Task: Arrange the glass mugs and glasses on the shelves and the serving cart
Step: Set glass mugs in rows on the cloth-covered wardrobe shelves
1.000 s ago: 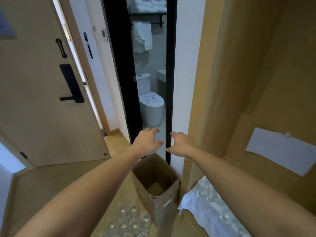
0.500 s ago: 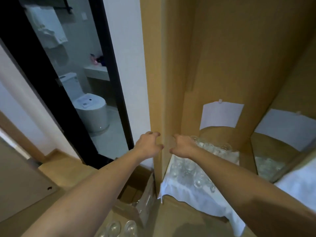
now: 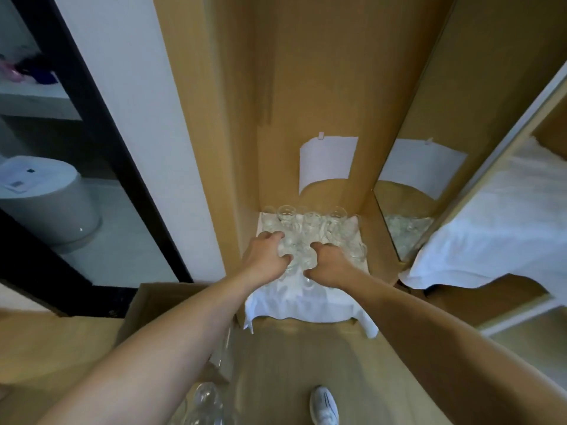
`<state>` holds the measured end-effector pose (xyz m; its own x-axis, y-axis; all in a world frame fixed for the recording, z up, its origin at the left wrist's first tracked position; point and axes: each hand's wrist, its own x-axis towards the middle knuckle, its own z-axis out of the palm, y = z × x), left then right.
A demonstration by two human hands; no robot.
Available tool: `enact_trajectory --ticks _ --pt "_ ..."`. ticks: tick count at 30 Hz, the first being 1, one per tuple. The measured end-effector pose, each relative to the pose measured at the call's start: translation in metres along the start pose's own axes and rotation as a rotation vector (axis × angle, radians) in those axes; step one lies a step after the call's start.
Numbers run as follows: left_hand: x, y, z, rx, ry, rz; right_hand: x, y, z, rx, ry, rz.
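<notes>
Several clear glasses [image 3: 310,230] stand packed together on a white cloth [image 3: 306,302] on the floor of a tall wooden shelf bay [image 3: 310,87]. My left hand [image 3: 266,256] hovers over the near-left part of the cluster with its fingers loosely curled. My right hand [image 3: 330,264] is beside it over the near-right part, thumb turned inward. Neither hand plainly grips a glass; the glasses under my palms are partly hidden. More glasses [image 3: 206,400] stand on the floor at the bottom edge.
An open cardboard box [image 3: 159,302] sits to the left of the bay. A mirrored panel [image 3: 405,210] on the right reflects the glasses. Further right, a cloth-covered shelf [image 3: 491,228] juts out. A bathroom doorway with a toilet [image 3: 46,204] lies left. My shoe [image 3: 323,406] is below.
My view swung right and down from the bathroom door to the shelf bay. Both hands, held in the same loose pose, came down over the glasses on the cloth.
</notes>
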<state>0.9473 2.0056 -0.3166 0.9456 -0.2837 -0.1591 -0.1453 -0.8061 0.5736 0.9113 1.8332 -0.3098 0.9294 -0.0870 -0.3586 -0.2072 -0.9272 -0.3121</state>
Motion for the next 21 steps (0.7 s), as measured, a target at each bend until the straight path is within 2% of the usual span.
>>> enact_trajectory --ticks 9,16,21 --pt "0.036 -0.021 0.054 -0.019 -0.077 -0.09 0.038 0.042 0.054 0.087 -0.072 0.083" --pt "0.074 -0.046 0.088 -0.077 -0.101 -0.275 0.098 0.057 0.09 0.156 -0.189 0.099" --pt "0.095 -0.064 0.114 -0.131 -0.065 -0.407 0.132 0.066 0.109 0.207 -0.193 0.157"
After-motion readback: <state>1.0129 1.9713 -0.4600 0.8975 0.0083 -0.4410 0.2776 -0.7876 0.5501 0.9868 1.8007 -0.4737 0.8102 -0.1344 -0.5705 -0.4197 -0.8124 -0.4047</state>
